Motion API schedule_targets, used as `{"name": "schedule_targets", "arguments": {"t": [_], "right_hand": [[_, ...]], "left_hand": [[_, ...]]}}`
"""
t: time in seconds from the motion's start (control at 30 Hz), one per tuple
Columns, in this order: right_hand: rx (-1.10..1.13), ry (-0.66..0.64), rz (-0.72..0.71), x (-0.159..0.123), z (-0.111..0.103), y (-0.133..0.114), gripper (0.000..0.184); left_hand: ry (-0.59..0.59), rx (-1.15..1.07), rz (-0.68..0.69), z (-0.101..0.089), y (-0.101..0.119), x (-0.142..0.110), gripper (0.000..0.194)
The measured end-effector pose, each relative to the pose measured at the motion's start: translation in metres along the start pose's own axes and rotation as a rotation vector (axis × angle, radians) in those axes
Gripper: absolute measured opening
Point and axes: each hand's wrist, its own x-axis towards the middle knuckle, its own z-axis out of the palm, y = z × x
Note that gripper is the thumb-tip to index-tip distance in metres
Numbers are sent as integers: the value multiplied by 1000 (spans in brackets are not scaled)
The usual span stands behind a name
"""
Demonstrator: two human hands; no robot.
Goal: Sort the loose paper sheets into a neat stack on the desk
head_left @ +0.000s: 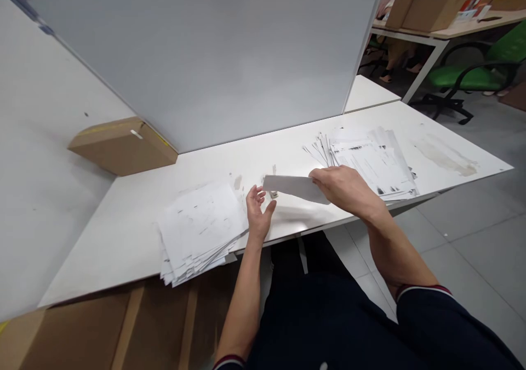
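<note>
Between my hands a sheet of paper (293, 186) is held up edge-on above the table, apparently folded or bent. My right hand (343, 190) pinches its right end. Close to the paper's left end, my left hand (258, 214) is open, palm up, with thumb and fingers apart. A small object (273, 194) is partly hidden behind the paper; I cannot make out its kind. Left of my left hand lies an uneven stack of printed papers (201, 222). Beyond my right hand a second, fanned pile of papers (376, 164) is spread out.
The white table (127, 216) backs onto a large whiteboard (230, 57). A cardboard box (123, 145) stands at the back left. More cardboard (82, 331) is under the front edge. A green chair (468, 77) and another desk with boxes (431, 5) are at the far right.
</note>
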Motion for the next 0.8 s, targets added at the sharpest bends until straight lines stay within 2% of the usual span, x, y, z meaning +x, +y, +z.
{"name": "schedule_targets", "arguments": {"t": [0.03, 0.1, 0.23, 0.33, 0.43, 0.53, 0.6, 0.7, 0.77, 0.8], "right_hand": [[-103, -41, -22, 1, -4, -3, 20], [-207, -119, -72, 4, -1, -7, 21], [-217, -259, -82, 6, 22, -8, 27], [-174, -244, -65, 4, 31, -6, 26], [-78, -216, -45, 2, 27, -3, 16], [113, -191, 46, 0, 22, 6, 18], [367, -205, 148, -3, 27, 18, 20], [845, -392, 380, -9, 56, 38, 19], [1058, -513, 554, -15, 81, 47, 21], [1126, -532, 620, -18, 93, 50, 22]], "left_hand": [[-36, 55, 6, -3, -4, -1, 63], [-122, 159, -4, -7, -10, -3, 52], [-290, 283, -80, -10, -17, -8, 24], [-295, 345, -75, -10, -18, -10, 20], [-225, 297, -79, -10, -15, -9, 20], [-120, 186, -104, -12, -9, -7, 23], [-48, 135, -108, -12, -5, -4, 25], [52, 177, -105, -12, -6, -2, 29], [83, 264, -111, -11, -12, -1, 31], [82, 312, -107, -10, -15, -1, 31]]}}
